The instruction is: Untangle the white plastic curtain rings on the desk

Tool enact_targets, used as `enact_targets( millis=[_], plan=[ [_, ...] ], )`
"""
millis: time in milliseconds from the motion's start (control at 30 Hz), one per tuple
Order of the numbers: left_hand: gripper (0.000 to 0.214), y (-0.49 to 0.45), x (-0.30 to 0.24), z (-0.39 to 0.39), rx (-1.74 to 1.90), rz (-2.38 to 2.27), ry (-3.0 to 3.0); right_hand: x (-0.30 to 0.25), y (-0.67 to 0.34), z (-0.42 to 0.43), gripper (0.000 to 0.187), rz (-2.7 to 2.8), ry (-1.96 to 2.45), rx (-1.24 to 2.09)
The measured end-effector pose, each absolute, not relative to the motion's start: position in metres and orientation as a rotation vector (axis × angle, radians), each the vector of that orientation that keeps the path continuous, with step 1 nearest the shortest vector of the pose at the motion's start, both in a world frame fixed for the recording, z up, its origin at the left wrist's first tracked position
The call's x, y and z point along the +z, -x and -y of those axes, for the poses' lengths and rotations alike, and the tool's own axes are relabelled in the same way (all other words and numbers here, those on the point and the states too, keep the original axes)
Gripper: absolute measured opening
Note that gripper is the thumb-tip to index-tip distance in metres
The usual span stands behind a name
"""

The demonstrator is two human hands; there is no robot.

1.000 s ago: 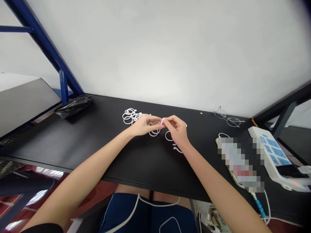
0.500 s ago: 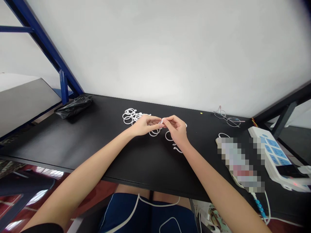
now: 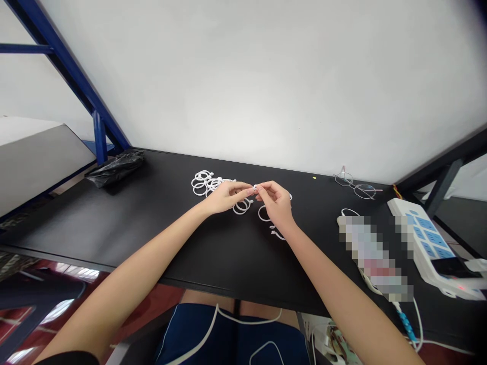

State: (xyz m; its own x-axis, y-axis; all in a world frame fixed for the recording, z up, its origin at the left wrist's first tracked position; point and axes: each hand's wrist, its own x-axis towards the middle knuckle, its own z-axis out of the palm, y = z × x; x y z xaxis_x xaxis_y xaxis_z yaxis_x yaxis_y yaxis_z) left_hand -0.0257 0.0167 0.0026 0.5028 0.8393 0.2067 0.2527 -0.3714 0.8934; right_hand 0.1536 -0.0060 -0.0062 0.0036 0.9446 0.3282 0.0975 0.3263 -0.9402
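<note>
My left hand and my right hand meet over the black table, fingertips pinched on a small white ring, mostly hidden by the fingers. Behind and left of my left hand lies a loose cluster of thin white rings with small knobs. Just under the left fingers rests another white ring. More white rings lie under and beside my right hand, partly covered by it.
A black plastic bag lies at the far left. Eyeglasses rest near the wall. On the right are a blurred-out phone-like object with a cable and a white power strip. A white cord crosses my lap.
Both hands stay in nearly the same place. The fingertips have shifted slightly around the small white ring between them. The rings on the table lie as before.
</note>
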Motion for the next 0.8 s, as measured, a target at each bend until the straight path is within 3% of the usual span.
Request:
enact_targets(
  millis=[200, 433, 800],
  plan=[
    [0.046, 0.023, 0.004, -0.014, 0.911, -1.079, -1.944, -0.006, -0.161, 0.003, 0.006, 1.388, 1.144, 0.567],
    [0.042, 0.027, 0.003, -0.017, 0.952, -1.189, -2.099, -0.012, -0.175, -0.001, 0.025, 1.721, 1.542, 0.137],
    [0.043, 0.031, -0.013, -0.026, 0.797, -1.299, -2.444, -0.021, -0.185, -0.009, 0.024, 1.802, 1.667, 0.204]
  ],
)
